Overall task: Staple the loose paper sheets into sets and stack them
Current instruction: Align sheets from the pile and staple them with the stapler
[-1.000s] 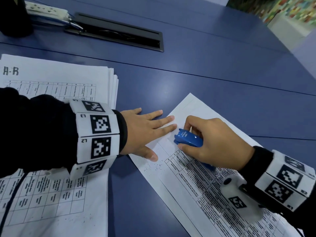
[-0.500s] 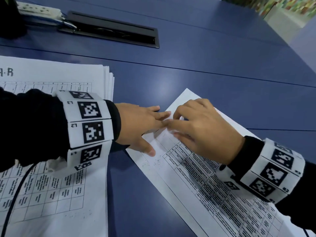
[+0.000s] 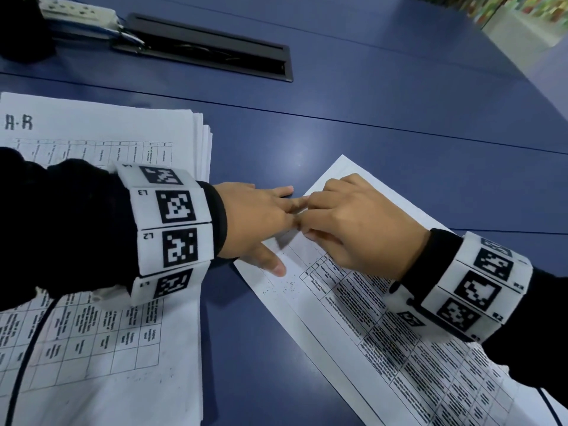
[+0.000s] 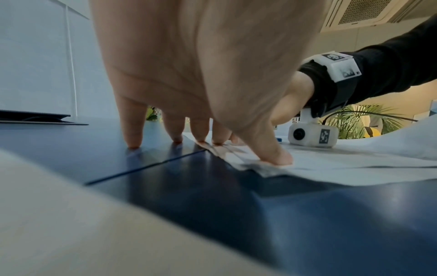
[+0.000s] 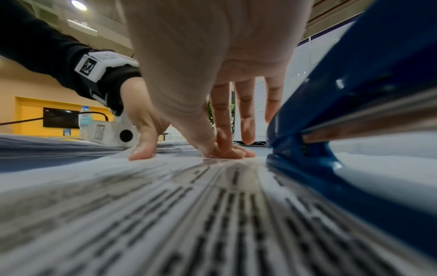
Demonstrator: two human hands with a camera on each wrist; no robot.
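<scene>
A printed paper set (image 3: pixel 353 318) lies slanted on the blue table (image 3: pixel 384 96). My left hand (image 3: pixel 276 210) lies flat, its fingers straight. The thumb (image 4: pixel 276 156) and two fingers press the set's near corner, and the other fingers touch the table. My right hand (image 3: pixel 332 216) reaches over the same corner, and its thumb and fingertips (image 5: pixel 224 149) press down on the paper against the left fingers. The blue stapler (image 5: pixel 354 97) lies on the paper beside the right palm. In the head view the hand hides it.
A thick stack of printed sheets (image 3: pixel 107 139) lies under my left forearm. A black cable hatch (image 3: pixel 209 53), a white power strip (image 3: pixel 76 10) and a dark object (image 3: pixel 21 32) sit at the far left. A water bottle (image 5: pixel 84 119) stands far off.
A second ago my right hand gripped the blue stapler at the paper's corner. It has since let go and moved its fingers onto the corner. The left hand stayed put.
</scene>
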